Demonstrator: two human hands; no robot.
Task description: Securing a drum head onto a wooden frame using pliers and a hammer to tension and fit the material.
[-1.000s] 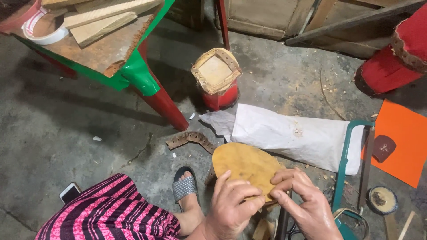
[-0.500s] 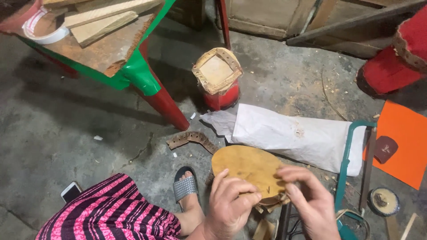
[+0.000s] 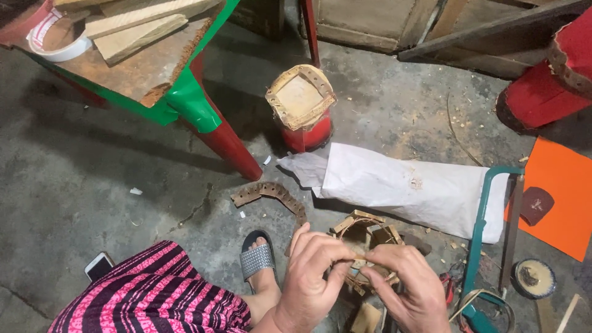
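Floor: bare grey concrete (image 3: 92, 185), cracked near the middle and strewn with wood chips and shavings; the person sits low over it, a striped pink-and-black garment (image 3: 154, 296) over the knee and a foot in a grey sandal (image 3: 258, 262) beside it.

Left hand (image 3: 311, 277): fingers curled, thumb and forefinger pinched on the near edge of a small frame of leather strips (image 3: 364, 234), which sits just above the floor at bottom centre; right hand (image 3: 407, 287): likewise curled and pinching the same frame from the other side; both hands closed on it, fingertips nearly meeting.

Surroundings: a curved punched leather strip (image 3: 271, 194) lies on the concrete just left of the frame; a white sack (image 3: 419, 191) lies behind it; a red cylinder with a square tan lid (image 3: 302, 105) stands beyond the sack; a green-and-red table (image 3: 179, 98) at upper left carries wood offcuts (image 3: 135, 28) and a roll of white tape (image 3: 52, 43); a green-framed saw (image 3: 478, 246) lies at right, next to an orange sheet (image 3: 564, 197); a phone (image 3: 98, 265) rests on the floor at lower left; timber boards (image 3: 382, 24) line the far wall.
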